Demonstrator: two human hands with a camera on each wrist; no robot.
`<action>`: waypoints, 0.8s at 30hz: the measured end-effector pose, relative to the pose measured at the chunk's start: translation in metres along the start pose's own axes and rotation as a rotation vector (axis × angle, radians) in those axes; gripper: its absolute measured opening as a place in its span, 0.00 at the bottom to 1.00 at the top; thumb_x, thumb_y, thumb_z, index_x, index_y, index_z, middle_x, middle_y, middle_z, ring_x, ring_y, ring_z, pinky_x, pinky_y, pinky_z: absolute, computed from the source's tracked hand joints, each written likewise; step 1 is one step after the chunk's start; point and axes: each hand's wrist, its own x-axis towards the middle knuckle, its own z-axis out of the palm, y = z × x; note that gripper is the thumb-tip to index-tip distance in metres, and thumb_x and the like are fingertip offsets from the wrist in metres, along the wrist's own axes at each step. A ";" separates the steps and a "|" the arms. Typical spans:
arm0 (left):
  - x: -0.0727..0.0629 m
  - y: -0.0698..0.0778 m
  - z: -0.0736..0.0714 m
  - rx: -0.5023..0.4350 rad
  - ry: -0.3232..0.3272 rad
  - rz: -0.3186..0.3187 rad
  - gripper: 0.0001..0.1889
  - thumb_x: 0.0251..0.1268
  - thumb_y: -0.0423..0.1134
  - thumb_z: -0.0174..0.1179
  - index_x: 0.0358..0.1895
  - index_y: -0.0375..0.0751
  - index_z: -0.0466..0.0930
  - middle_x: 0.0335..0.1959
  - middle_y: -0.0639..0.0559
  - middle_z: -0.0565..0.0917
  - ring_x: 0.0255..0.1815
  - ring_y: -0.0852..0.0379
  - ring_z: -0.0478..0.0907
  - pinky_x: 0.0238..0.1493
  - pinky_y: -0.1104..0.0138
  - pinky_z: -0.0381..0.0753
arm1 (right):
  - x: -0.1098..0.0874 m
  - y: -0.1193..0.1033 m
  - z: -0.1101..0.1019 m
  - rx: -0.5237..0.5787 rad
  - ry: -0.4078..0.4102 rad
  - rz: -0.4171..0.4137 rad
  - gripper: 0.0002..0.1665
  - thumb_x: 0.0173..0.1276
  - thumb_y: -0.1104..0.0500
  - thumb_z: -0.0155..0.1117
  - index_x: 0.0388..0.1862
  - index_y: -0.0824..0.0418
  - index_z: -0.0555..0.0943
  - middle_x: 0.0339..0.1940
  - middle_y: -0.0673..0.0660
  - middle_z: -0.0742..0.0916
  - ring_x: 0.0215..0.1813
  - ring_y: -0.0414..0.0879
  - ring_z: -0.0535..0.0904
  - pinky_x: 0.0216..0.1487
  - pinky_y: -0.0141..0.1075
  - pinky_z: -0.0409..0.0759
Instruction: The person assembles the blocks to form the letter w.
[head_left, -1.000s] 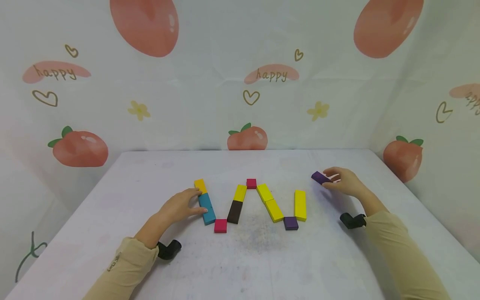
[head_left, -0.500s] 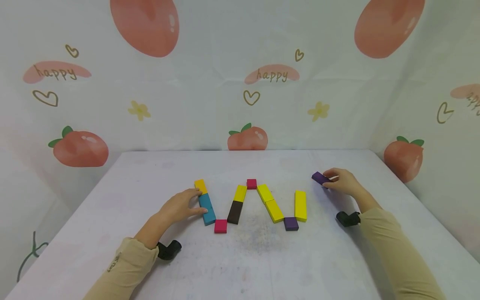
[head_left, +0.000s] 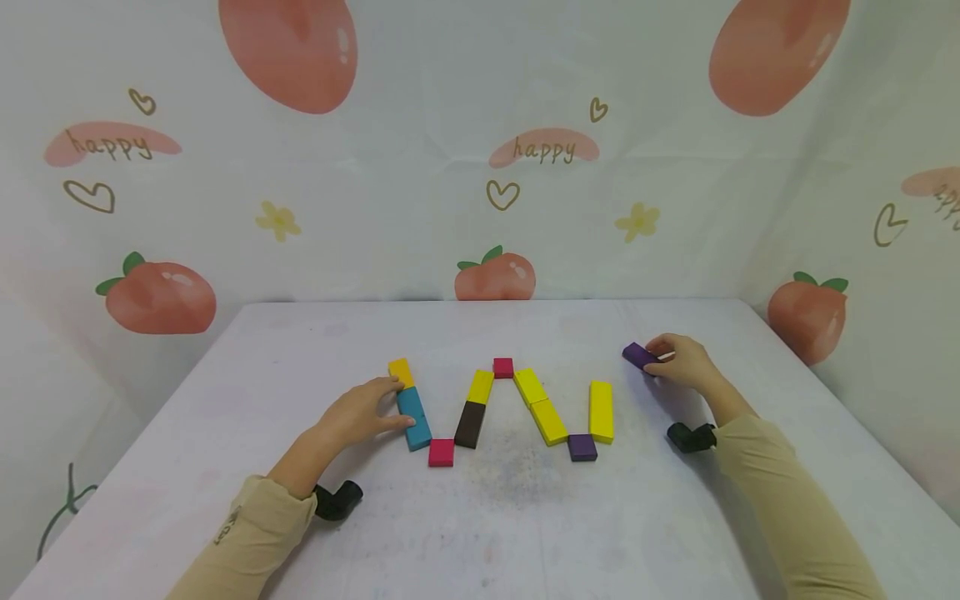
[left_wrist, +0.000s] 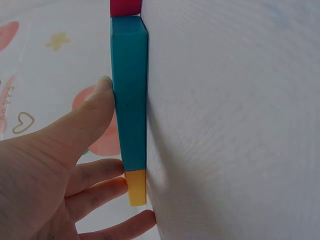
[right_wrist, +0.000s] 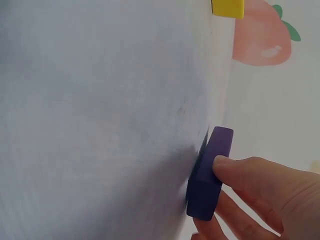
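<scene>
In the head view, my right hand [head_left: 688, 365] pinches a purple block [head_left: 638, 356] near the far right of the table. The right wrist view shows the thumb on one broad face of that purple block [right_wrist: 209, 172] and fingers behind it, with a shadow beside it. My left hand [head_left: 358, 414] rests at the left end of the zigzag of blocks. Its thumb and fingertips lie on or close against the blue block [left_wrist: 129, 95] and the orange-yellow block [left_wrist: 136, 188], not curled round them. A red block [left_wrist: 125, 7] adjoins the blue one.
The zigzag continues with a red block [head_left: 441, 452], a black block [head_left: 470, 424], a yellow block [head_left: 481, 387], another red block [head_left: 503, 367], two yellow blocks, a flat purple block [head_left: 582, 447] and a long yellow block [head_left: 601, 411]. A patterned cloth [head_left: 420, 208] hangs behind the table.
My right forearm has shifted slightly left, while the right hand and its purple block stay nearly in place. The left hand and the laid blocks look unmoved.
</scene>
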 end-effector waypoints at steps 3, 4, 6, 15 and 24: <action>0.000 0.000 0.000 0.007 0.004 0.004 0.35 0.56 0.50 0.64 0.63 0.32 0.68 0.65 0.33 0.69 0.67 0.35 0.64 0.65 0.45 0.67 | 0.000 0.000 0.001 0.006 0.011 -0.016 0.23 0.60 0.63 0.64 0.51 0.76 0.72 0.51 0.76 0.79 0.49 0.67 0.79 0.50 0.51 0.81; -0.001 0.000 0.000 0.008 0.005 0.004 0.35 0.56 0.50 0.64 0.63 0.32 0.68 0.65 0.33 0.69 0.67 0.35 0.64 0.65 0.45 0.67 | 0.000 -0.001 0.002 0.009 0.014 -0.020 0.23 0.60 0.63 0.64 0.51 0.76 0.72 0.51 0.76 0.79 0.49 0.67 0.79 0.50 0.51 0.81; -0.001 0.000 0.001 0.010 0.007 0.005 0.35 0.56 0.50 0.64 0.63 0.32 0.68 0.64 0.33 0.69 0.67 0.35 0.64 0.65 0.45 0.67 | 0.000 -0.002 0.002 0.015 0.015 -0.019 0.23 0.60 0.64 0.63 0.51 0.76 0.73 0.51 0.76 0.79 0.49 0.67 0.79 0.51 0.52 0.80; 0.001 -0.001 0.002 0.006 0.007 0.002 0.35 0.56 0.50 0.64 0.63 0.32 0.68 0.64 0.33 0.70 0.66 0.35 0.65 0.65 0.45 0.68 | -0.003 -0.013 0.004 0.040 0.009 -0.007 0.21 0.60 0.64 0.63 0.50 0.75 0.73 0.51 0.75 0.79 0.51 0.67 0.78 0.54 0.53 0.79; -0.002 0.002 -0.001 0.003 0.006 0.021 0.34 0.57 0.50 0.64 0.62 0.32 0.68 0.64 0.33 0.70 0.66 0.35 0.65 0.65 0.46 0.67 | -0.003 -0.027 0.009 0.036 -0.013 0.002 0.21 0.60 0.63 0.64 0.50 0.73 0.73 0.51 0.75 0.79 0.51 0.65 0.77 0.52 0.51 0.80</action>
